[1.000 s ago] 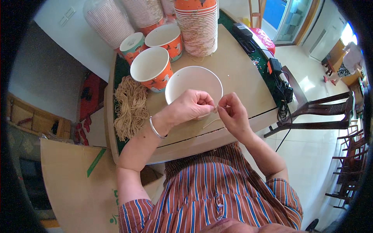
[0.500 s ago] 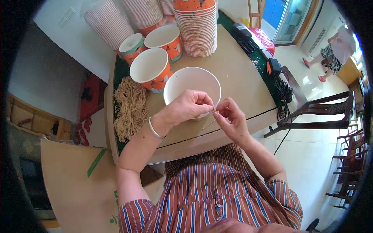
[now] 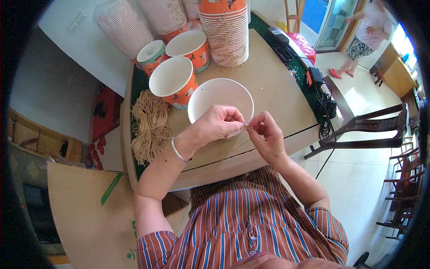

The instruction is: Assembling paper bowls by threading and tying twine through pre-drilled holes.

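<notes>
My left hand (image 3: 222,121) and my right hand (image 3: 268,135) meet at the near right rim of a white-lined paper bucket (image 3: 219,94). Both are closed, thumb against fingers, pinching a thin beige string (image 3: 242,144) whose loose end hangs below them over the table edge. The spot where the string meets the rim is mostly hidden by my fingertips. Left of the bucket lies a bundle of beige string (image 3: 150,127). Just behind stands an orange patterned paper bucket (image 3: 172,78), tipped slightly.
Tall stacks of paper buckets (image 3: 224,38) stand at the back of the table (image 3: 277,85). A smaller green-and-orange tub (image 3: 151,51) is beside them. Black adapters and cables (image 3: 329,110) run along the right edge, near a dark wooden chair (image 3: 378,125). Another person (image 3: 369,29) is at the far right.
My hands stay pinched at the rim, with only small finger movements. The string's loose end has shifted slightly. The far person has moved to the left and away.
</notes>
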The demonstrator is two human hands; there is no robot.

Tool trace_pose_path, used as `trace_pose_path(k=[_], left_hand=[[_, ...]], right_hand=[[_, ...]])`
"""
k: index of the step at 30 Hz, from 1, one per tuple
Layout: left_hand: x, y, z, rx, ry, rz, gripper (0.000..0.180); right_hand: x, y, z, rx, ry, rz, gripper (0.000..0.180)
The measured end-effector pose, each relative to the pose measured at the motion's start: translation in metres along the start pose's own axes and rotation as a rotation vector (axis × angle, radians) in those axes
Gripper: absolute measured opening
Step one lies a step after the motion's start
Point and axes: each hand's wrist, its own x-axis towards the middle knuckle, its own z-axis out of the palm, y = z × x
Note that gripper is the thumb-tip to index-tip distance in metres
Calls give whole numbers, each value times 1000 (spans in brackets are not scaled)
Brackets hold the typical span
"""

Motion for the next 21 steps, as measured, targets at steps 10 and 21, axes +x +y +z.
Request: trace_pose_path(k=[10,21], left_hand=[[0,1,0,-21,-2,-5,4],[0,0,0,47,40,6,5]], right_hand=[[2,-15,-3,-170,-34,-102,13],[1,-13,-1,-200,-14,-151,21]])
